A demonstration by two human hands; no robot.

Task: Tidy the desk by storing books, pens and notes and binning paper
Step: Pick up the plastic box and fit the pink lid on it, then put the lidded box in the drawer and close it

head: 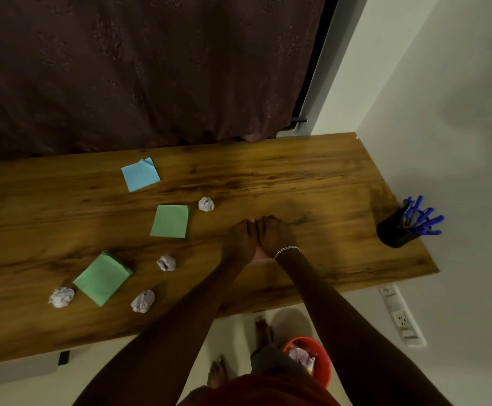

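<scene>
My left hand (pixel 240 240) and my right hand (pixel 274 234) rest side by side, fingers down, at the middle of the wooden desk (pixel 312 183). Both cover a pink note stack (pixel 261 257), of which only a sliver shows between my wrists. A blue note (pixel 140 174), a green note (pixel 171 221) and a green note stack (pixel 102 278) lie to the left. Several crumpled paper balls are scattered there: one by the green note (pixel 206 204), one left of my forearm (pixel 166 262), two near the front edge (pixel 143 301) (pixel 61 297).
A black pen holder (pixel 394 234) full of blue pens (pixel 420 215) stands at the desk's right end by the wall. On the floor under the desk's front edge is an orange bin (pixel 325 369) holding crumpled paper. A dark curtain (pixel 151 68) hangs behind the desk.
</scene>
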